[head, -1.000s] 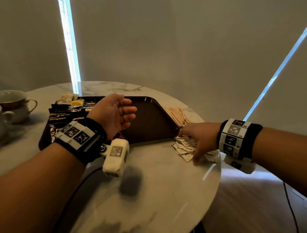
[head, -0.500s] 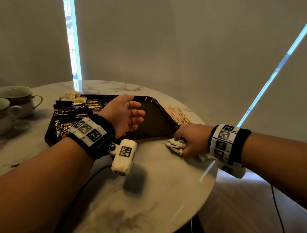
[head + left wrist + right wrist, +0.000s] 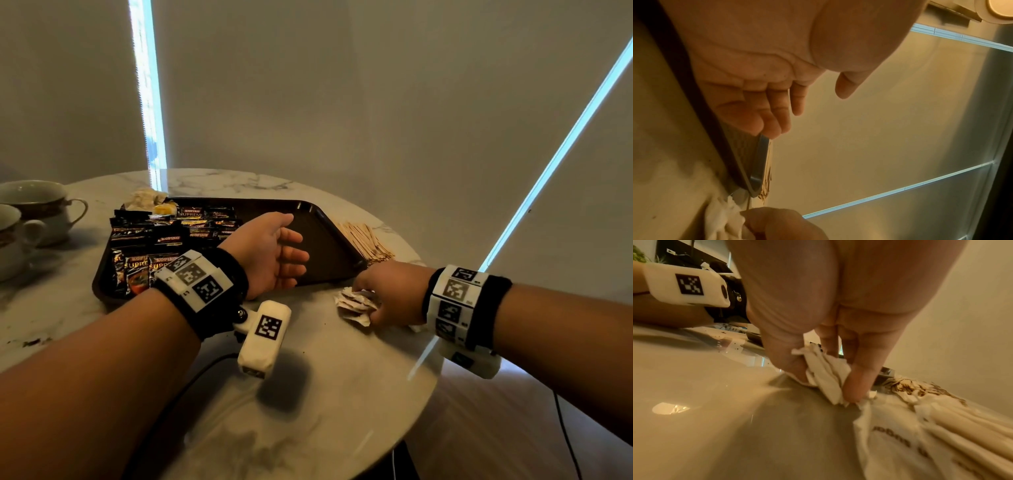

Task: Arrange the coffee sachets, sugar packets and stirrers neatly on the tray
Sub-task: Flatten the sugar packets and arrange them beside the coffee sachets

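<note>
- Since a second ago, our right hand [image 3: 387, 291] has gathered scattered sugar packets [image 3: 356, 303] into a pinched bunch.
- Our left hand [image 3: 270, 253] hovers over the tray [image 3: 329, 240], fingers relaxed, holding nothing.

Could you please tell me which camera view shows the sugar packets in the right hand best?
The right wrist view: the sugar packets fill its centre, pinched between thumb and fingers of the right hand. The head view shows them small beside the tray, half hidden by the hand. The left wrist view catches only a blurred white bunch at its bottom edge.
</note>
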Demonstrator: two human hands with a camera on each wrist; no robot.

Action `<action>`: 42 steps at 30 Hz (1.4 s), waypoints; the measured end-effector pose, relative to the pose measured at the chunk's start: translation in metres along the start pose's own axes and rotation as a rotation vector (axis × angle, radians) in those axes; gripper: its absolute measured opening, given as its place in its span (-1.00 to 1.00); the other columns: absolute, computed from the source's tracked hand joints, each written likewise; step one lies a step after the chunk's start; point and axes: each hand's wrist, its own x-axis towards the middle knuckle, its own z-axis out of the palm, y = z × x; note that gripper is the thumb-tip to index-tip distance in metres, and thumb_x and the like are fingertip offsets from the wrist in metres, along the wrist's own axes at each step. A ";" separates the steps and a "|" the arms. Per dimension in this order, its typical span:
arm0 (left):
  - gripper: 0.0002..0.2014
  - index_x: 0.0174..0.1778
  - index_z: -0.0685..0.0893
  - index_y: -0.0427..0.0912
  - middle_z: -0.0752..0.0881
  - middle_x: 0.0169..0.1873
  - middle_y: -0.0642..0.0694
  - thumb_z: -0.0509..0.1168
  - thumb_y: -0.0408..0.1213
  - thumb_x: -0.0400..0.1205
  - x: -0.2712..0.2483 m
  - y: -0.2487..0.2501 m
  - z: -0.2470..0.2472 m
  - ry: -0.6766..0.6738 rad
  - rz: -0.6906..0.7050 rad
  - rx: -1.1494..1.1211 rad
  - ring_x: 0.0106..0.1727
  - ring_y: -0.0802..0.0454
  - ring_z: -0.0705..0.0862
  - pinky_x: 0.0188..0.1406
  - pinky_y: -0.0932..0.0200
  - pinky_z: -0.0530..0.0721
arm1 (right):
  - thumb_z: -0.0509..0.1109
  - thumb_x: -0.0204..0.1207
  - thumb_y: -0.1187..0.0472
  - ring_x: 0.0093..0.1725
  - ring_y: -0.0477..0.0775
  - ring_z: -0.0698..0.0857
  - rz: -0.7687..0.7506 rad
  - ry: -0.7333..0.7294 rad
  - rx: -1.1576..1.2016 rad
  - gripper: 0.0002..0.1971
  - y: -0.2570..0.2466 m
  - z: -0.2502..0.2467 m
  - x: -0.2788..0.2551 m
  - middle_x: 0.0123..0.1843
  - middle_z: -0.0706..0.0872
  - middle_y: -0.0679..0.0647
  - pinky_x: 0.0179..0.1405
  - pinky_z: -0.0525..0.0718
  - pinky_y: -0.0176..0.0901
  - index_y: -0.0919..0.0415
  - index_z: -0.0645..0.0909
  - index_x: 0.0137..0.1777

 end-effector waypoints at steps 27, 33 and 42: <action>-0.31 0.32 0.68 -0.27 0.74 0.18 -0.38 0.11 0.30 0.65 -0.015 -0.004 0.022 -0.313 -0.076 -0.483 0.06 -0.33 0.76 0.24 -0.30 0.66 | 0.42 0.50 0.07 -0.25 -0.08 0.63 -0.153 0.561 0.226 -0.91 -0.057 -0.051 0.013 -0.24 0.70 -0.11 -0.24 0.55 -0.20 0.00 0.72 -0.06; -0.61 0.07 0.68 -0.39 0.78 -0.15 -0.34 0.01 -0.21 0.70 -0.019 0.011 0.007 -0.218 0.077 -0.516 -0.22 -0.21 0.81 -0.29 0.00 0.81 | 0.53 0.38 -0.15 -0.03 -0.23 0.65 -0.373 0.567 0.516 -0.46 -0.056 -0.048 0.007 0.05 0.68 -0.21 -0.07 0.65 -0.36 -0.03 0.62 0.35; -0.60 0.22 0.68 -0.36 0.80 0.01 -0.35 0.12 -0.26 0.57 -0.019 0.023 -0.029 -0.179 0.042 -0.293 -0.08 -0.28 0.80 -0.14 0.00 0.75 | 0.48 0.60 0.22 0.03 0.01 0.80 -0.290 0.387 1.113 -0.67 -0.058 -0.073 0.049 0.15 0.79 0.02 0.02 0.77 -0.16 0.01 0.65 0.34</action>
